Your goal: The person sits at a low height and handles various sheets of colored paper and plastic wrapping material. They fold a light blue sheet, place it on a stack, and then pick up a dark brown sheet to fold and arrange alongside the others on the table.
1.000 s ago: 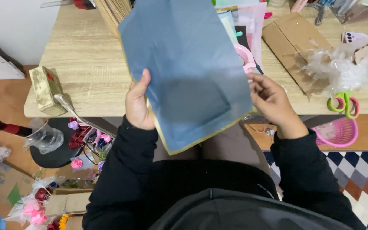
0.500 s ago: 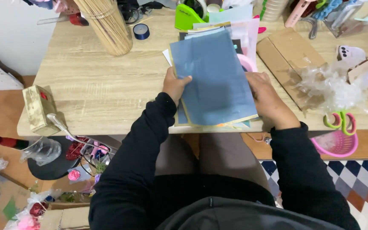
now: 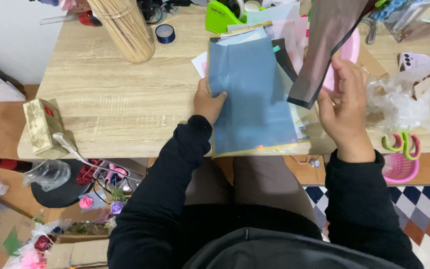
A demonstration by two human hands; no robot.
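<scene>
while left hand (image 3: 209, 103) fingers press the blue paper stack (image 3: 252, 102), right hand (image 3: 345, 107) fingers pinch a dark sheet (image 3: 327, 45).

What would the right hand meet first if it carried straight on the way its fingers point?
The right hand points up the table, away from the body, holding a dark sheet. Straight ahead, the first thing looks to be the pink dish behind that sheet, though depth is hard to judge from above.
</scene>
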